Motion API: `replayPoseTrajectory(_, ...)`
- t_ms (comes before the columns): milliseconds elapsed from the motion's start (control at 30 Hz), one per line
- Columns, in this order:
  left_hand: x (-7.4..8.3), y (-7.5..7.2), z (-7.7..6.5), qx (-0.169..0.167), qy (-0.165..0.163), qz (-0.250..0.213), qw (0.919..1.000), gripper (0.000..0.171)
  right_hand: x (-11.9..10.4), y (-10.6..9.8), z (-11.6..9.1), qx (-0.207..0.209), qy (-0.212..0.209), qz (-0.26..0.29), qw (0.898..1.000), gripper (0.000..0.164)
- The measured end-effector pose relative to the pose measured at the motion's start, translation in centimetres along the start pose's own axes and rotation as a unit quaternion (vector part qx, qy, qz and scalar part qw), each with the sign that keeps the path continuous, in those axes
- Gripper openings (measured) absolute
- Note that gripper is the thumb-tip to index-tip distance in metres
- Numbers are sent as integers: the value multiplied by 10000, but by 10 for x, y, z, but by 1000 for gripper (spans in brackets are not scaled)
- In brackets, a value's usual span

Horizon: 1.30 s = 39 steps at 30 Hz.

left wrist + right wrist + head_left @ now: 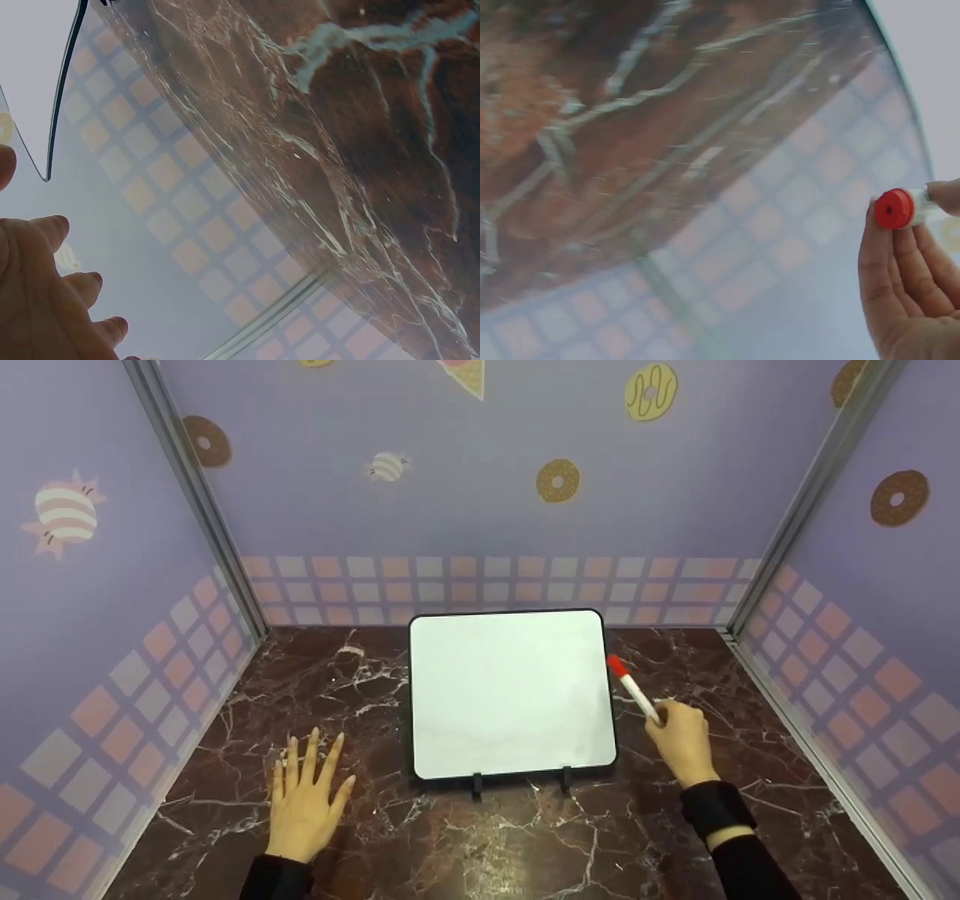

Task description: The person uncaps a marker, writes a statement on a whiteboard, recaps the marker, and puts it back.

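A small whiteboard [514,697] with a black rim stands tilted back, its white face blank. To its right, my right hand [681,739] pinches the lower end of a white marker [637,696] with a red cap that points up-left at the board's right edge. From the right wrist camera, the marker's red end plug [894,209] shows between thumb and fingers of the right hand [911,281]. Left of the board, my left hand [304,810] lies palm down, fingers spread and straight, holding nothing. Part of the left hand [45,292] and a board corner [37,82] appear in the left wrist view.
Two black stand feet [477,786] jut out under the board's lower edge. The dark marbled tabletop [525,847] is bordered by purple walls [465,510] with printed sweets and pink-and-grey squares. Metal corner posts [202,502] rise at both back corners.
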<state>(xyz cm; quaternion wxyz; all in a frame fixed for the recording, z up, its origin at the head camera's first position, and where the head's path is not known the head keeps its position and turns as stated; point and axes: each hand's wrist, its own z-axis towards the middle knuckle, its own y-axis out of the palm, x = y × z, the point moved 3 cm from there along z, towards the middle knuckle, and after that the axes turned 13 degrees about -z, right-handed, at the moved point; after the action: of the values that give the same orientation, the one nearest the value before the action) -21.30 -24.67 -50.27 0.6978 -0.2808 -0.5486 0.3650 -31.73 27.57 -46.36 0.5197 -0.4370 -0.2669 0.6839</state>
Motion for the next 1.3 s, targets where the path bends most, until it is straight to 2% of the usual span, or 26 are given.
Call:
replayPoseTrajectory(100,5,2,2,45,119,77,9999,63,-24,-2,-2,337,-627,46,9975,15)
replayPoseTrajectory(200,11,5,4,173,362,114,9991,62,-49,-1,-9,481,-1357,-17,9896,15)
replayPoseTrajectory(300,18,10,6,323,657,171,9972,62,-72,2,-19,487,-2018,-159,9781,18)
replayPoseTrajectory(467,36,20,10,485,1167,379,9913,63,-103,9,-38,416,-2796,-383,9585,22)
replayPoseTrajectory(633,61,34,12,340,1686,328,9846,68,-126,16,-55,382,-3473,-606,9350,23)
replayPoseTrajectory(800,86,50,15,100,2423,-125,9701,66,-142,24,-68,383,-3993,-603,9140,23)
replayPoseTrajectory(933,99,57,18,33,2961,-524,9537,51,-151,30,-75,491,-4265,-640,9009,23)
replayPoseTrajectory(1033,105,59,19,-59,3055,-838,9485,32,-156,30,-78,615,-4401,-702,8931,25)
replayPoseTrajectory(1100,107,59,19,-193,2965,-1101,9485,22,-158,29,-79,699,-4466,-759,8888,26)
replayPoseTrajectory(1300,110,61,17,-502,2552,-1698,9505,15,-158,27,-79,753,-4570,-842,8823,25)
